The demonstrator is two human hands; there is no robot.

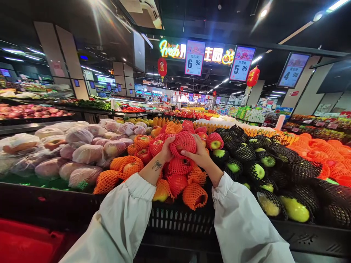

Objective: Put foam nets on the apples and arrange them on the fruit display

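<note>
Between my two hands, above the middle of the fruit display, is an apple in a pink-red foam net. My left hand grips its left side, the fingers going behind it. On the right side my right hand holds the same apple, thumb across its lower front. Directly below lie more netted apples, some in red nets and some in orange nets. Green apples in black nets lie right of my right hand. The far side of the held apple is hidden.
Plastic-wrapped pale fruit fills the left of the display. A black slatted crate edge runs along the front. Orange-netted fruit lies far right. A red bin stands low at left. Price screens hang overhead.
</note>
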